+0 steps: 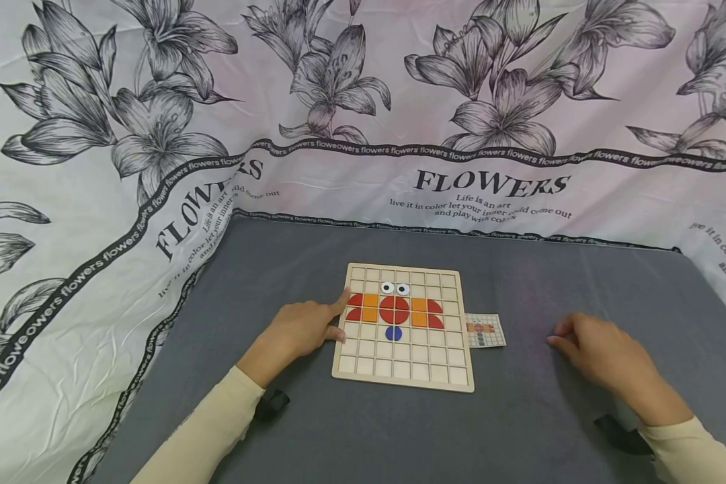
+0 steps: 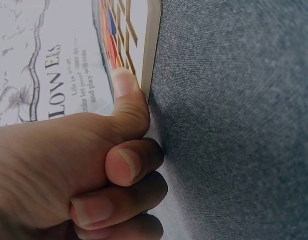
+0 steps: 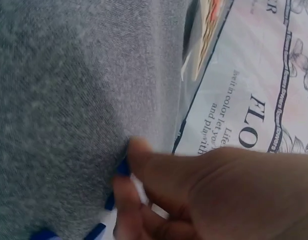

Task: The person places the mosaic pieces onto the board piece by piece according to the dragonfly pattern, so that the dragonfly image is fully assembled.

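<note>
A wooden grid board [image 1: 417, 373] lies flat on the grey tabletop. On it sit two eye pieces [image 1: 395, 288], a red circle of quarter pieces [image 1: 394, 310], orange squares [image 1: 370, 308] with red quarter pieces at both sides, and a small blue round shape [image 1: 393, 333] below. My left hand [image 1: 299, 329] rests at the board's left edge, thumb and index finger spread along the rim; its other fingers are curled in the left wrist view. To the right of the board, my right hand [image 1: 601, 356] pinches a blue piece [image 3: 123, 167] between thumb and finger, close over the cloth.
A small pattern card [image 1: 490, 331] sticks out from the board's right edge. More blue pieces [image 3: 95, 232] show below the right fingers in the right wrist view. Flower-printed cloth [image 1: 339, 175] rises behind the table and along its left side.
</note>
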`<act>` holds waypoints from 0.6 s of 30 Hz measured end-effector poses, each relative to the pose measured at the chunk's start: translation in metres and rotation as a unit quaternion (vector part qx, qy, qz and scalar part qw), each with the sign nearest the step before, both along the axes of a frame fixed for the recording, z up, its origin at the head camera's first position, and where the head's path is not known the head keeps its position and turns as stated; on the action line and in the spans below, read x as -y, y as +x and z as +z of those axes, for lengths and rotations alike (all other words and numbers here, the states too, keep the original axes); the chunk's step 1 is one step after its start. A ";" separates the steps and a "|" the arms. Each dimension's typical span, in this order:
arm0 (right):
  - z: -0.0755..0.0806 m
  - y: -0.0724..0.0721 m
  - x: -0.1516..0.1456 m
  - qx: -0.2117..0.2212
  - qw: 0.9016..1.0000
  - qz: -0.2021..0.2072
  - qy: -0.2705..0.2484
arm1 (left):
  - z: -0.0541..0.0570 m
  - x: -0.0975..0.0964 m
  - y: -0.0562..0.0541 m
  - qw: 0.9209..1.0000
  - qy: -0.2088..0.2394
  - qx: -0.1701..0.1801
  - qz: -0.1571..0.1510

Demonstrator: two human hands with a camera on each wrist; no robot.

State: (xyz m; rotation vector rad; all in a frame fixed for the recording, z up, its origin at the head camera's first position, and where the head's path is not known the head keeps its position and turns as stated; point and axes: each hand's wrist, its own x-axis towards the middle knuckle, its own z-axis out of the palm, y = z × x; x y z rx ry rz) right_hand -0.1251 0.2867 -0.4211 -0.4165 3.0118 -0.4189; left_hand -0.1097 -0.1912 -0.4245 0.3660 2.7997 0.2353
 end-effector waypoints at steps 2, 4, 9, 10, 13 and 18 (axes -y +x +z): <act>0.002 -0.002 0.004 -0.013 0.999 0.029 -0.009 | 0.000 0.000 0.000 1.000 0.002 -0.001 -0.002; 0.006 -0.005 0.010 -0.029 0.997 0.064 -0.023 | 0.000 0.000 0.000 1.000 0.003 -0.003 -0.003; 0.023 -0.011 0.035 -0.042 0.987 0.148 -0.049 | -0.001 0.000 0.000 1.000 0.000 -0.002 -0.001; 0.026 -0.012 0.041 -0.041 0.985 0.161 -0.051 | -0.001 0.000 0.000 1.000 -0.001 -0.001 0.000; 0.034 -0.014 0.059 -0.034 0.977 0.200 -0.059 | 0.000 0.000 0.000 1.000 0.001 0.003 0.001; 0.042 -0.021 0.089 -0.032 0.959 0.278 -0.050 | 0.002 0.000 0.001 1.000 0.002 0.007 0.003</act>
